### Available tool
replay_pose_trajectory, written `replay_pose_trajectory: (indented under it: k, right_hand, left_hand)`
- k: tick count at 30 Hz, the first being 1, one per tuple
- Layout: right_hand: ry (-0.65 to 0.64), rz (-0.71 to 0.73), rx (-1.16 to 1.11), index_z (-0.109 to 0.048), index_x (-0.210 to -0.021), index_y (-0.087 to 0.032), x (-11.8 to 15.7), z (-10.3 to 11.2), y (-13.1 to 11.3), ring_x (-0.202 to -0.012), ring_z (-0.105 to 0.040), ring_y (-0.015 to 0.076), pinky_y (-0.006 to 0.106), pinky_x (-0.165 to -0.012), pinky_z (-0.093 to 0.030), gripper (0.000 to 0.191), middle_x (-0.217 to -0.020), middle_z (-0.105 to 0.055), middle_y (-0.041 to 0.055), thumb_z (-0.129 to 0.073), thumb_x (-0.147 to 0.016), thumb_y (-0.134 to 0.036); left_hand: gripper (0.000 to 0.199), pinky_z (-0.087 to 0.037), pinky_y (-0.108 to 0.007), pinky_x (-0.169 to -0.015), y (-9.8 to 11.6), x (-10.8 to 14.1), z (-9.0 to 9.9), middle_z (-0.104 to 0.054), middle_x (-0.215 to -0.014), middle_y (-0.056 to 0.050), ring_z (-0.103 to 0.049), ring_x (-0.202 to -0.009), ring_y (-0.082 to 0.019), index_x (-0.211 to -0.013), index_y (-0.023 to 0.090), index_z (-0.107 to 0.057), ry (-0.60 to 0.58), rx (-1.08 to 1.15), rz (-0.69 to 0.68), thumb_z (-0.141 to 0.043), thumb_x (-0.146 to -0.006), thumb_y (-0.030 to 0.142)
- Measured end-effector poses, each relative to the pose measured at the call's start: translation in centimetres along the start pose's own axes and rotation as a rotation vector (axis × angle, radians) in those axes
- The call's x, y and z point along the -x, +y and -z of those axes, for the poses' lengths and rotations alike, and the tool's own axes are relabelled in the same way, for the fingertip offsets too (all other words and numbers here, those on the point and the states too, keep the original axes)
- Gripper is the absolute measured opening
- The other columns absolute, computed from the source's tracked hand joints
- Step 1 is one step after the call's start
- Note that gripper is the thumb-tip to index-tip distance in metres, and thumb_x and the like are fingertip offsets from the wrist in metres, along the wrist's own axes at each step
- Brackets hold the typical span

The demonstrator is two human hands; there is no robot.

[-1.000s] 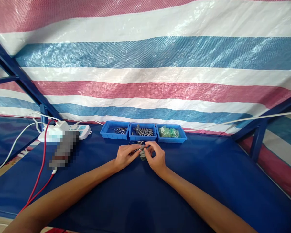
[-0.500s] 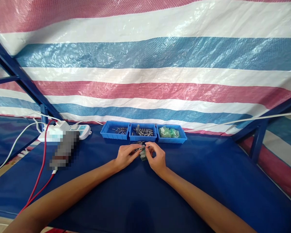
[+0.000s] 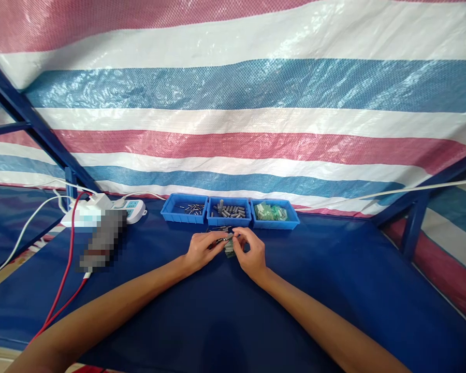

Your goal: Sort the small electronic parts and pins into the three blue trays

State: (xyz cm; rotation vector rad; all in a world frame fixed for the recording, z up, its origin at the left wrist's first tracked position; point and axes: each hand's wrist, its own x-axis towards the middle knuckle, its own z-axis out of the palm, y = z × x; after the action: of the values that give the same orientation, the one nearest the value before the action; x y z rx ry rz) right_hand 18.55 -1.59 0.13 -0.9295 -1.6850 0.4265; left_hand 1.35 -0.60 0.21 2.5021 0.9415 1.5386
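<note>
My left hand point(image 3: 202, 251) pinches a small grey cylinder point(image 3: 229, 237) between thumb and fingers, with thin dark pieces under the fingertips. From the right, my right hand point(image 3: 250, 250) is closed close to the same cylinder; whatever its fingertips hold is too small to make out. Several greenish-grey pieces point(image 3: 229, 249) lie on the table between the hands. Thin dark rods point(image 3: 219, 228) rest just beyond them. Behind stand three blue bins: the left bin point(image 3: 184, 218) has thin pins, the middle bin point(image 3: 229, 221) grey cylinders, the right bin point(image 3: 276, 225) small green-and-clear packets.
A blue tabletop point(image 3: 326, 290) spreads under both arms. At the left are a white power strip point(image 3: 135, 211), a pixelated dark object point(image 3: 105, 241) and a red cable point(image 3: 67, 267). Striped sheeting point(image 3: 233, 145) hangs behind, with blue metal frame bars point(image 3: 413, 225) at the sides.
The small grey cylinder at the fingertips has tilted a little and shows more plainly. Both hands have stayed almost in place.
</note>
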Motion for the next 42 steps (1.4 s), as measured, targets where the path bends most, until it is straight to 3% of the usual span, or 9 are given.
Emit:
replay_pose_trajectory:
  k: [7,22,42]
  right_hand:
    - [0.007,0.004,-0.011,-0.058,-0.105,-0.021,0.07,-0.05,-0.05,-0.057,-0.056,0.0121,0.024,-0.051,-0.047,0.020,-0.081,-0.063,0.0031,-0.050,-0.086,-0.018]
    - [0.009,0.019,0.002,-0.058,-0.104,-0.020,0.07,-0.06,0.02,-0.056,-0.054,0.0112,0.023,-0.051,-0.046,0.020,-0.078,-0.061,0.0022,-0.050,-0.085,-0.016]
    - [0.009,0.026,-0.017,-0.058,-0.105,-0.020,0.16,-0.21,0.19,-0.056,-0.053,0.0105,0.023,-0.051,-0.045,0.023,-0.079,-0.060,0.0016,-0.051,-0.084,-0.012]
  left_hand:
    - [0.017,-0.050,-0.016,-0.054,0.05,-0.05,0.06,-0.073,-0.080,-0.003,-0.063,-0.055,-0.008,-0.100,0.016,-0.065,0.007,-0.008,0.033,-0.061,-0.085,0.021]
    - [0.016,-0.056,-0.018,-0.065,0.06,-0.11,0.03,-0.073,-0.091,-0.005,-0.069,-0.070,-0.011,-0.100,0.016,-0.064,-0.005,0.012,-0.024,-0.062,-0.083,0.016]
    - [0.016,-0.054,-0.016,-0.060,0.16,-0.15,0.04,-0.073,-0.089,-0.004,-0.068,-0.065,-0.009,-0.098,0.016,-0.064,0.005,0.011,-0.026,-0.063,-0.082,0.016]
